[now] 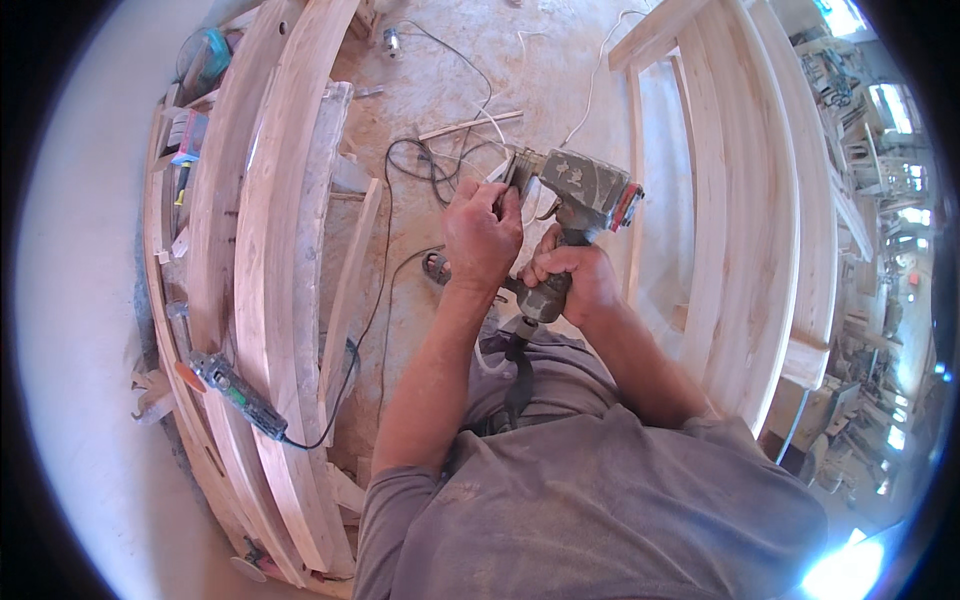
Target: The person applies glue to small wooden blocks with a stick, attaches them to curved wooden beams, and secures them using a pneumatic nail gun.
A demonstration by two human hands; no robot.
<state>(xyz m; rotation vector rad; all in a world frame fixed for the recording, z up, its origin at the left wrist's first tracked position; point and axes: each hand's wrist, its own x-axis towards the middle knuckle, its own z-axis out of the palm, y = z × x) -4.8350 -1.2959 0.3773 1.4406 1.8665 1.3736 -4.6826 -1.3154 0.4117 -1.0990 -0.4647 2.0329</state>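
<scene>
The person stands over a dusty concrete floor [440, 80] strewn with sawdust, loose black cables [420, 160] and a thin wood strip [470, 125]. The right hand [575, 280] is clenched around the handle of a worn grey nail gun [570, 190], held in the air in front of the chest, between the two stacks of timber. The left hand [482, 235] is up at the nose end of the tool, its fingers [500, 200] curled and pinching at something there; what they grip is too small to tell. A hose or cord hangs from the base of the handle toward the grey shirt [600, 500].

To the left, long pale wooden planks [270, 220] lie stacked on edge along a low counter, bowed by the lens. A green-bodied power tool [235, 395] rests on them, its black cord trailing down to the floor. Small tools and a teal object [205, 55] sit at the far end of that stack. To the right stands a wooden frame [740, 200] of the same pale timber. Beyond it, a crowded workshop with machines and clutter shows at the rim, with bright light at the lower right.
</scene>
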